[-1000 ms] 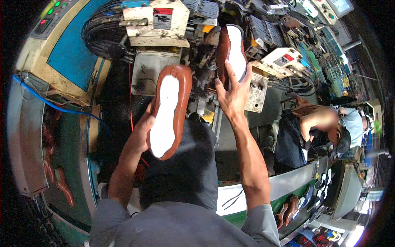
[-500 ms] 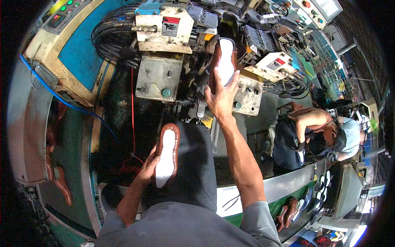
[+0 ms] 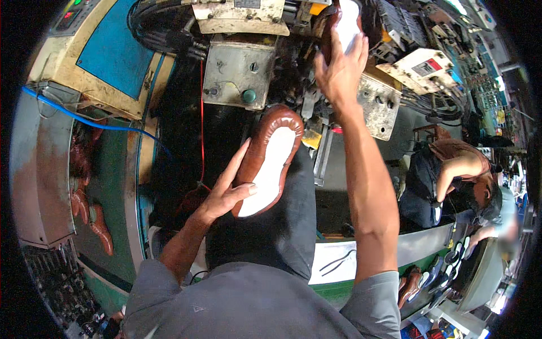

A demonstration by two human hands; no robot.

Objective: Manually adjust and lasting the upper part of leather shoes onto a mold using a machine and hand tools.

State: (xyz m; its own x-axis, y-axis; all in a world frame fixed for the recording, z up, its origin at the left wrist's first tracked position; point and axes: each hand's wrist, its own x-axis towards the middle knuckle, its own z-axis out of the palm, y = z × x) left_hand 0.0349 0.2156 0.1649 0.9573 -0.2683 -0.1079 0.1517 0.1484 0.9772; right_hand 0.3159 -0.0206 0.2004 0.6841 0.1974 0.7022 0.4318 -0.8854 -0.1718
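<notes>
Over my lap, my left hand (image 3: 226, 192) grips a brown leather shoe upper (image 3: 259, 150), its white underside turned up and its pleated toe pointing away from me. The thumb rests on the white bottom, and the fingers lie along the left side. Farther ahead, my right hand (image 3: 342, 68) is laid across a second brown shoe upper (image 3: 349, 25) at the machine, also white side up. Its fingers press on the white bottom and its thumb is at the left edge. The far end of that shoe is cut off by the picture's top edge.
Control boxes (image 3: 234, 70) with knobs and a green button flank the machine. A blue hose (image 3: 84, 117) runs along the left. Brown shoes (image 3: 100, 229) sit on the left conveyor. Pliers (image 3: 337, 263) lie at my right; more shoes and a bent-over person (image 3: 460, 169) are beyond.
My left hand has lifted the shoe upper and brought it forward and right, toward the machine. My right hand stays on the other shoe. The whole view has shifted, with the machine higher in it.
</notes>
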